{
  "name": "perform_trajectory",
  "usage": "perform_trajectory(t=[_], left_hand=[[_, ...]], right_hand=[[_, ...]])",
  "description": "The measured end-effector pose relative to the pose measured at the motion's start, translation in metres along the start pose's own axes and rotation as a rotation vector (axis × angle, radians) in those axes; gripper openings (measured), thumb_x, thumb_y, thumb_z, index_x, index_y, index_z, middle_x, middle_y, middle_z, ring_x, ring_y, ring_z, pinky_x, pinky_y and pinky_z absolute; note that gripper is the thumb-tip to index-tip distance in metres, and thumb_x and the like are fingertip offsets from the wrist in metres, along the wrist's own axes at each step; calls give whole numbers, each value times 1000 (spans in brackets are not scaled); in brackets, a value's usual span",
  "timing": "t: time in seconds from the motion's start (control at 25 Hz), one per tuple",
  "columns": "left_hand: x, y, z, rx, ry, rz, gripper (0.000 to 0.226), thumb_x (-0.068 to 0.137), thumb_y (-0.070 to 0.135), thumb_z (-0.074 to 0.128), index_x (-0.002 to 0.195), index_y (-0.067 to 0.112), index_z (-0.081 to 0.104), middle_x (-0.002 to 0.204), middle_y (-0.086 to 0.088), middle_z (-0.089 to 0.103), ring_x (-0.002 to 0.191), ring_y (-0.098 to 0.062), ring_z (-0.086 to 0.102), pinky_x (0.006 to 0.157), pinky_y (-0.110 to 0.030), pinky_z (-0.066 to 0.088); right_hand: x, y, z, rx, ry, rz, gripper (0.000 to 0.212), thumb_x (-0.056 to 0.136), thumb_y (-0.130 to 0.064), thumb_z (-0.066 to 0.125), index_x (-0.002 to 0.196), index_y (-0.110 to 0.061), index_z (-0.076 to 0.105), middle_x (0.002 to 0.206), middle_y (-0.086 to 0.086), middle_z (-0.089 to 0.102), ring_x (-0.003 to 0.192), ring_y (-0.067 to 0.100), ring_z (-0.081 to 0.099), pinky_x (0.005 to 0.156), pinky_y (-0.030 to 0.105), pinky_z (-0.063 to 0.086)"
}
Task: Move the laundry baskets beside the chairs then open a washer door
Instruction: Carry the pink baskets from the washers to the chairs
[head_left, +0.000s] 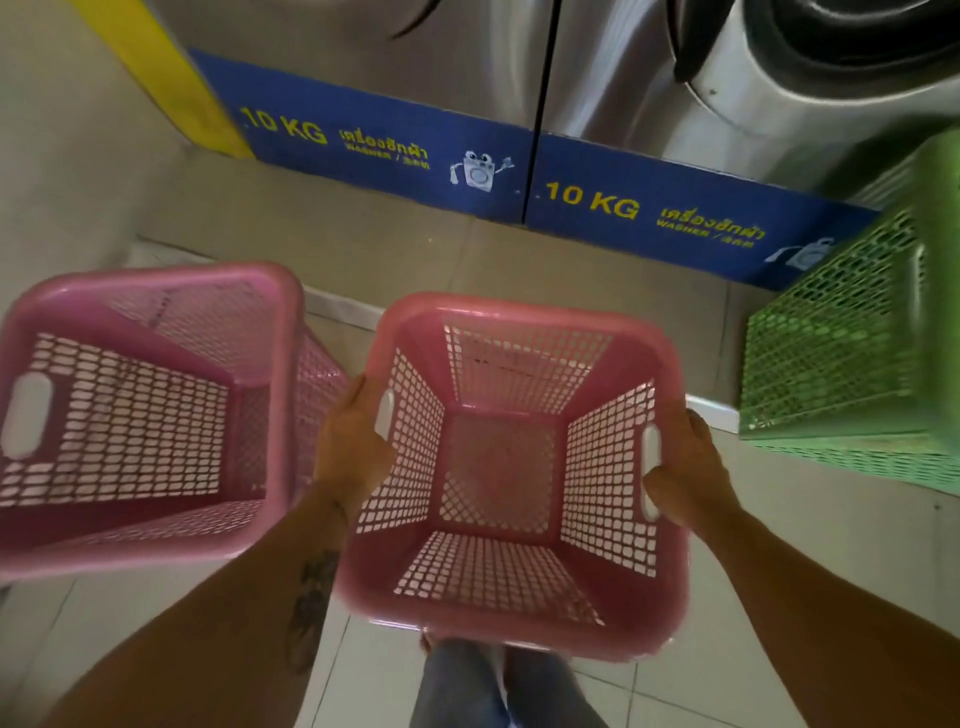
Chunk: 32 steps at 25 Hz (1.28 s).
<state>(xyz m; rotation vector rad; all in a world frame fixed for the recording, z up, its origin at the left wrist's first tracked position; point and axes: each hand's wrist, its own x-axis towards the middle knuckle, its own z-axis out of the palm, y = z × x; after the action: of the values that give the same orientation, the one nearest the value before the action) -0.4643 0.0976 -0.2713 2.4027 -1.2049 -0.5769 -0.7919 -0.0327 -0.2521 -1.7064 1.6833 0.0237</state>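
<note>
Gripping the side handles, the left hand (353, 447) and right hand (685, 467) hold the empty pink basket (511, 631) level, ready to carry; it sits before the washers (467, 67), between two other baskets.

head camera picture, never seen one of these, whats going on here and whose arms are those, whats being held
This single picture comes from a wide-angle camera worn on a person's head, looking forward and down, so the two bare arms are the wearer's own.

The left hand and right hand grip opposite sides of an empty, darker pink square plastic lattice basket, at its handle slots. It looks lifted above the tiled floor.

To the left is a lighter pink plastic lattice basket, also empty. At the right edge stands a green plastic lattice basket.

Ahead are steel washing machines on blue base panels marked "10 KG". No chairs are in view.
</note>
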Motion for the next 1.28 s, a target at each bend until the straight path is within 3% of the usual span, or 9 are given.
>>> perform_trajectory(t=[0.12,0.24,0.44,0.56,0.72,0.8,1.0,1.16,1.28], left_hand=[[-3,-12,8,-57,-24,-42,80,68,-12,53,139,25,47,133,4,50,112,-18,51,89,-32,52],[8,-1,-2,-28,-140,-89,71,66,-11,56,128,22,53,126,5,52,105,-16,53,64,-20,49],[-2,58,-48,-39,-241,-162,52,72,-5,56,120,15,61,107,-1,64,68,-14,65,43,-19,48],[-31,126,-99,-112,-236,-64,48,76,-5,55,119,15,63,107,5,65,82,-11,66,56,-20,53],[-59,227,-145,-105,-232,132,33,80,3,54,106,14,70,114,-6,69,108,-25,63,92,-34,50],[-73,283,-154,-108,-229,168,38,84,5,52,116,16,69,124,-4,67,118,-24,59,100,-28,42],[-121,422,-131,-124,-248,348,32,86,4,49,112,9,68,120,-8,67,114,-28,60,90,-30,43],[-157,510,-82,-260,-230,311,40,82,3,53,117,16,67,112,-1,69,99,-13,61,81,-18,38],[-179,551,-44,-261,-232,309,34,78,7,58,100,28,73,89,12,66,84,-6,57,71,-13,39]], right_hand=[[-6,5,21,75,-41,-11,95,62,13,56,144,-27,28,128,5,41,109,23,44,78,37,42],[-7,2,14,64,-96,28,94,63,12,58,145,-25,28,130,5,41,117,27,47,77,37,46],[-48,-27,-41,65,-113,-29,51,73,-21,65,123,-25,55,124,6,61,109,19,59,82,31,46],[-95,-43,-99,14,-73,9,64,85,-36,65,141,-12,45,150,10,44,130,24,48,103,37,42],[-145,-42,-196,26,74,21,61,87,-30,65,141,-11,46,146,14,48,129,29,49,102,33,40],[-160,-29,-248,57,149,36,57,86,-28,64,139,-11,49,142,15,52,127,30,51,100,33,41],[-183,55,-364,120,263,-25,47,85,-20,66,130,-10,57,119,16,63,89,23,65,74,33,54],[-183,141,-428,65,301,-53,56,87,-26,64,138,-11,50,137,18,55,120,33,57,98,41,47],[-184,191,-459,52,286,-39,59,85,-25,64,140,-14,48,135,17,58,117,31,59,95,35,47]])
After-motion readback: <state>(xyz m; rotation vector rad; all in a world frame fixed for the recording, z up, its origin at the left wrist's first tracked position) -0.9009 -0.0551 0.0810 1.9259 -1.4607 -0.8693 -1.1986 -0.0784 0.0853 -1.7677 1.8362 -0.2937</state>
